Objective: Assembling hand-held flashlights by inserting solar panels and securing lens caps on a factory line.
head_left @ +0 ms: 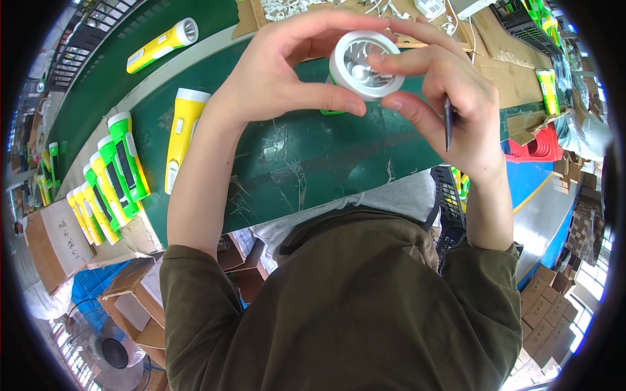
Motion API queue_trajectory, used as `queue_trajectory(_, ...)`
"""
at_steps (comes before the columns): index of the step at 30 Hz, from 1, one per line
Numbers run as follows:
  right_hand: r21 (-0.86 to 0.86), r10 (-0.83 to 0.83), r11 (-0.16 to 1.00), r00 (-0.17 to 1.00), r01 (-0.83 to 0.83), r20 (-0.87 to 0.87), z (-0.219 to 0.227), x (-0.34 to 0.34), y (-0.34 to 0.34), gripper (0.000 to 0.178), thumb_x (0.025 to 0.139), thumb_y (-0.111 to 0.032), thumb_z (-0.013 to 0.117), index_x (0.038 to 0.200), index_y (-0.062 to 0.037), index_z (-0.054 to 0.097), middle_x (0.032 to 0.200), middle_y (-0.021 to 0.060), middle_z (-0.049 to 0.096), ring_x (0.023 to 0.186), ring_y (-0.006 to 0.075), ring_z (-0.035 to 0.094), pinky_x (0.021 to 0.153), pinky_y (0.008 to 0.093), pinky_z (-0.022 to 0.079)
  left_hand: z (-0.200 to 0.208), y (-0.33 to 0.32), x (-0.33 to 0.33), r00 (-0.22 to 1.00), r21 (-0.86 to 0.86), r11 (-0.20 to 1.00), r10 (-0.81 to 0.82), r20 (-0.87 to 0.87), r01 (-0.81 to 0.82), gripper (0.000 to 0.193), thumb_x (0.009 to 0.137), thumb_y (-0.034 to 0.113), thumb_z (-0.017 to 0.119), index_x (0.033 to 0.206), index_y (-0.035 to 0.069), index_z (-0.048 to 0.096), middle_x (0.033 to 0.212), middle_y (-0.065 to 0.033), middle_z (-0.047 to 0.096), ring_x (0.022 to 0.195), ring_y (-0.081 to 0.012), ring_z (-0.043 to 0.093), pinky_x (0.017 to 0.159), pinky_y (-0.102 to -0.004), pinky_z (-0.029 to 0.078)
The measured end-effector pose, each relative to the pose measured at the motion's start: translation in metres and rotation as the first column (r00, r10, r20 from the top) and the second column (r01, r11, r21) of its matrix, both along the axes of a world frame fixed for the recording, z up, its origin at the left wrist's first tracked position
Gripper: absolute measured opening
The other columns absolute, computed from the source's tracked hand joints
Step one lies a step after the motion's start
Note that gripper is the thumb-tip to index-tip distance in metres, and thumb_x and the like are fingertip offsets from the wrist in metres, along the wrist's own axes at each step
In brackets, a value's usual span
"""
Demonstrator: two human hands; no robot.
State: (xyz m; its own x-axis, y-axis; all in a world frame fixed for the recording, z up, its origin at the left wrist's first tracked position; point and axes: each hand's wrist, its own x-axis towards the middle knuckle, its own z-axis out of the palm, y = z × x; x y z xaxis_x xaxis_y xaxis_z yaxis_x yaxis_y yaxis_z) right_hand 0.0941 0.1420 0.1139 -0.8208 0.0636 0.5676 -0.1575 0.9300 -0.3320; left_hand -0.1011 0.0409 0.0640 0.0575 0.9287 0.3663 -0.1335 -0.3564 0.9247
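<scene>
A flashlight [360,83] is held up over the green bench, its round white rim and clear lens facing me. Behind the rim a bit of green shows; most of its body is hidden. My left hand [280,72] curls around the rim from the left, fingers over the top and thumb below. From the right, my right hand [450,85] has its index fingertip on the lens and its thumb at the rim's lower edge. A slim dark pointed tool [448,127] sticks out from its curled fingers. Beside my left forearm lies a yellow flashlight [180,133] with a white head.
Several yellow and green flashlights [107,173] stand in a row at left. Another yellow flashlight [163,45] lies on the far left green surface [98,85]. White small parts [293,9] fill a cardboard tray at the back. A red plastic piece [538,146] sits at right.
</scene>
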Motion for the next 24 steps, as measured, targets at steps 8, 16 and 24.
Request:
queue_trajectory(8, 0.106, -0.025, 0.994, 0.998, 0.018, 0.063, 0.012, 0.002, -0.001, 0.045, 0.068, -0.016, 0.08, 0.066, -0.0082, 0.035, 0.101, 0.0115, 0.072, 0.12, 0.0417, 0.056, 0.1, 0.0493, 0.043, -0.002, 0.003, 0.0, 0.966, 0.181, 0.977, 0.152, -0.207, -0.115, 0.066, 0.065, 0.002, 0.085, 0.124, 0.0, 0.056, 0.124, -0.0133, 0.061, 0.114, -0.0225, 0.06, 0.1, -0.0356, 0.046)
queue_trajectory(16, 0.083, -0.005, 0.997, 0.994, -0.004, 0.108, 0.015, 0.002, -0.003, 0.043, 0.07, -0.024, 0.078, 0.064, -0.0081, 0.037, 0.101, 0.0103, 0.073, 0.121, 0.0392, 0.056, 0.103, 0.0514, 0.04, -0.004, 0.005, -0.002, 0.998, 0.143, 0.989, 0.041, -0.056, -0.033, 0.067, 0.059, 0.002, 0.091, 0.117, 0.002, 0.059, 0.125, -0.0145, 0.058, 0.118, -0.0224, 0.056, 0.101, -0.0356, 0.045)
queue_trajectory(24, 0.226, -0.078, 0.974, 0.957, 0.014, 0.28, 0.029, 0.002, -0.001, 0.039, 0.073, -0.026, 0.078, 0.071, -0.0052, 0.046, 0.095, 0.0111, 0.071, 0.107, 0.038, 0.062, 0.09, 0.0459, 0.046, -0.01, 0.004, -0.009, 0.975, 0.176, 0.981, 0.118, -0.189, -0.084, 0.065, 0.06, 0.002, 0.086, 0.118, 0.001, 0.057, 0.122, -0.0126, 0.062, 0.112, -0.0205, 0.061, 0.099, -0.0357, 0.047)
